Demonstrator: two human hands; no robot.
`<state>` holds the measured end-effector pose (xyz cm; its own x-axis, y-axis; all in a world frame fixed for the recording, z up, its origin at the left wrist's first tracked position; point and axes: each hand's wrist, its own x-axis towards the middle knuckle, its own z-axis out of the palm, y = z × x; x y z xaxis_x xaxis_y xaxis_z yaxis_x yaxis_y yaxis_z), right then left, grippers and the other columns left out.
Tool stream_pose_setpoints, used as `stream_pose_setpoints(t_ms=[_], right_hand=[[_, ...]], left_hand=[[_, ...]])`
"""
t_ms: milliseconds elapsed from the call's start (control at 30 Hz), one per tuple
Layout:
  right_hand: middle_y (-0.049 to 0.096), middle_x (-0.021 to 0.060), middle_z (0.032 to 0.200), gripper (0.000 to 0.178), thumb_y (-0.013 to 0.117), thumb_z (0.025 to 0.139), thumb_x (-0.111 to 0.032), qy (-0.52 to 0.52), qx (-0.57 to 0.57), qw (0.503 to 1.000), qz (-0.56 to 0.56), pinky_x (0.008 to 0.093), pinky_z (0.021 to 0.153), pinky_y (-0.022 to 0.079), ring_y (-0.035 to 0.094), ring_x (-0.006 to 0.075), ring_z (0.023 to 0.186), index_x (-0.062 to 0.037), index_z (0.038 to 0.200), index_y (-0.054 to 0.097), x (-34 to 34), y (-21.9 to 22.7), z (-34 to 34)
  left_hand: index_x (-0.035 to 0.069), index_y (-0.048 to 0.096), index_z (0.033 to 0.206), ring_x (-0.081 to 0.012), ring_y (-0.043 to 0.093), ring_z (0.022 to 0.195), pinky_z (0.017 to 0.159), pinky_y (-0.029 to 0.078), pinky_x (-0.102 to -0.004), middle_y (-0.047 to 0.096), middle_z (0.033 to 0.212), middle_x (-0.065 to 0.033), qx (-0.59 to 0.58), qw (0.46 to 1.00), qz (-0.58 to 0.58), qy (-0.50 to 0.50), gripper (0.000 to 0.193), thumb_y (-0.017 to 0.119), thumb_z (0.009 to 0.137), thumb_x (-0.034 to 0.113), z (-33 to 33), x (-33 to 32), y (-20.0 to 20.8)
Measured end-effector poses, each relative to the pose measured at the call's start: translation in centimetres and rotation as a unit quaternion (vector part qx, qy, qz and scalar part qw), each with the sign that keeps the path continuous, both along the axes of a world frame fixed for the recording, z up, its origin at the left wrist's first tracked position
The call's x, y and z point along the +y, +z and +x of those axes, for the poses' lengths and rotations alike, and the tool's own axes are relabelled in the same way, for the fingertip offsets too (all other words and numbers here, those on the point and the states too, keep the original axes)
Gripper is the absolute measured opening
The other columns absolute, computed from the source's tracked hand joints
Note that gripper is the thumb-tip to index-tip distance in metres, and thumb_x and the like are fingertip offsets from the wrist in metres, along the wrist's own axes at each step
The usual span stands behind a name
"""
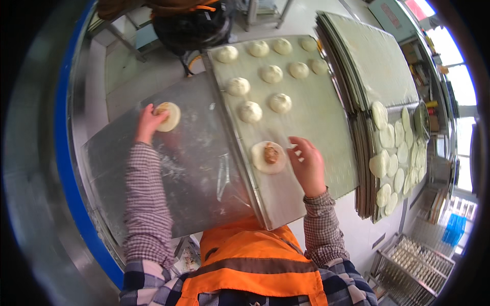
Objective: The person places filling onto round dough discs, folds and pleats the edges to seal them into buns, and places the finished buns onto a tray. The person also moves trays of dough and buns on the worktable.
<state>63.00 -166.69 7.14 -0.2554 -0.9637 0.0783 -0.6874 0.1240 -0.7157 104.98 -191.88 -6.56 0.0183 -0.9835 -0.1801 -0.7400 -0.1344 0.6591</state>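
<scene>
My left hand (148, 122) is over the grey metal table, closed on the edge of a round dough wrapper (174, 120) with brownish filling at its middle. The fingertips partly cover that filling. Another flat wrapper (259, 162) lies near the front of the tray (321, 127), a lump of meat-like filling (271, 153) on top of it. Just to its right is my right hand (309, 166), fingers bent and apart, thumb side toward the wrapper; I see nothing held there. Farther back on the tray sit several pleated, closed buns (250, 111).
The metal table (204, 132) adjoins the tray on the left. A tall stack of trays (372, 61) stands at the right, with many flat wrappers (387, 136) piled by its near end. A dark bin (194, 30) is behind the table. A wire rack (413, 265) stands lower right.
</scene>
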Motion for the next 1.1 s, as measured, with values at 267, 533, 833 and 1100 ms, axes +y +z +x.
stream_pose_setpoints(t_ms=[267, 533, 833, 1100], right_hand=[[0.067, 0.0143, 0.085, 0.016, 0.066, 0.081, -0.004, -0.01, 0.008, 1.0, -0.01, 0.0381, 0.067, 0.052, 0.064, 0.0296, 0.074, -0.0029, 0.097, 0.066, 3.9, -1.8, -5.5], [0.067, 0.0161, 0.1, 0.022, 0.066, 0.081, -0.006, -0.158, 0.021, 0.986, 0.037, 0.0384, 0.075, 0.053, 0.065, 0.0319, 0.086, -0.0023, 0.103, 0.066, 11.6, -1.4, -10.7], [0.062, 0.026, 0.112, 0.04, 0.057, 0.083, -0.008, -0.197, 0.213, 0.951, 0.107, 0.0461, 0.087, 0.05, 0.061, 0.0414, 0.099, 0.0039, 0.122, 0.056, 14.2, -3.6, -18.5], [0.066, 0.0224, 0.086, 0.031, 0.057, 0.084, -0.008, -0.149, 0.136, 0.962, 0.181, 0.0457, 0.069, 0.052, 0.065, 0.0391, 0.079, 0.0024, 0.113, 0.062, 13.4, -4.7, -20.7]], left_hand=[[0.003, 0.055, 0.088, -0.0275, 0.06, 0.072, 0.068, 0.049, -0.0353, 0.058, 0.078, -0.0143, -0.211, 0.948, -0.167, -0.17, 0.032, 0.077, 0.074, 0.021, -1.7, 1.3, 0.9], [0.005, 0.052, 0.111, -0.0146, 0.06, 0.094, 0.081, 0.052, -0.0295, 0.06, 0.105, -0.0046, 0.432, 0.896, 0.088, -0.056, 0.033, 0.069, 0.082, 0.005, -17.3, 16.5, 13.3], [0.0, 0.051, 0.117, -0.0141, 0.059, 0.085, 0.073, 0.053, -0.0286, 0.06, 0.104, -0.0107, 0.221, 0.969, 0.057, -0.09, 0.039, 0.07, 0.083, 0.006, -26.5, 27.3, 8.9], [-0.002, 0.054, 0.102, -0.0142, 0.058, 0.066, 0.065, 0.05, -0.03, 0.06, 0.075, -0.0068, 0.077, 0.994, 0.051, 0.063, 0.027, 0.066, 0.079, 0.006, -22.4, 33.1, 4.2]])
